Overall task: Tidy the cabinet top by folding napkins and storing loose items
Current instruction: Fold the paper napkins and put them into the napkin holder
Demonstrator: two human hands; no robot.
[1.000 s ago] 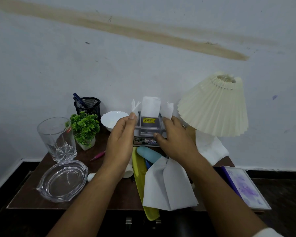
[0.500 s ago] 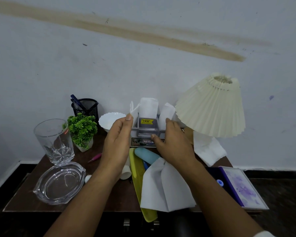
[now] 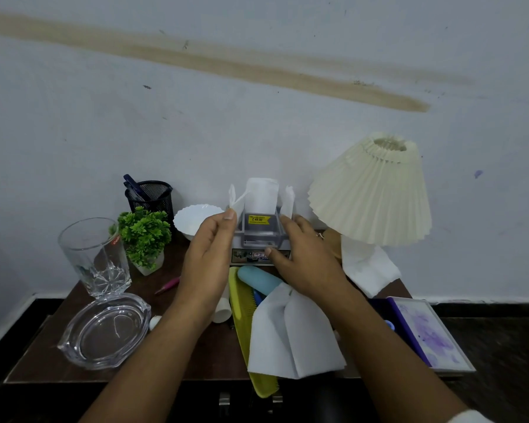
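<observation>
A grey napkin holder with a yellow sticker stands at the back of the brown cabinet top, with white folded napkins upright in it. My left hand lies with straight fingers against the holder's left side, its fingertip touching the left napkin. My right hand holds the holder's right side, thumb across the front. An unfolded napkin lies at the front over a yellow comb. Another loose napkin lies under the lamp.
On the left are a tall glass, a glass dish, a small plant, a mesh pen pot, a white bowl and a pink pen. A teal case lies by the comb. A pleated lamp and purple notebook are on the right.
Both hands stay at the sides of the napkin holder with only slight shifts. The napkins in it stand a little straighter.
</observation>
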